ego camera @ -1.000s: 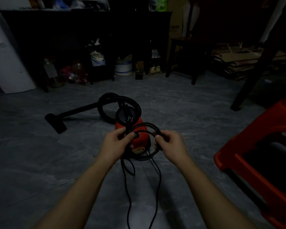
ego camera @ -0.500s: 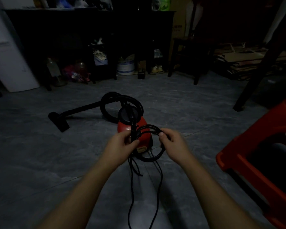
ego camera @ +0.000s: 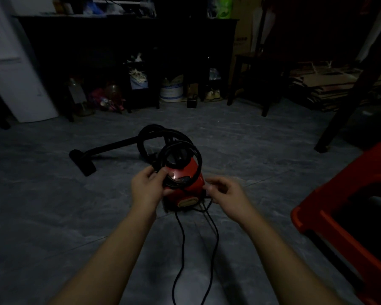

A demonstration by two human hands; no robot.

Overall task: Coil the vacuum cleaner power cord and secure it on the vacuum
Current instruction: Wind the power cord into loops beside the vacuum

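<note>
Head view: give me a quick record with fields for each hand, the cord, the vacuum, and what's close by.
left hand: grips the coiled cord at the coil's left side
right hand: fingers curled, seems to pinch the cord beside the vacuum; blurred
cord: loops held over the vacuum's top; two loose strands trail along the floor toward the camera
vacuum: red, standing on the floor, black hose looped behind it
cord secured: not yet
nearby: red stool to the right
</note>
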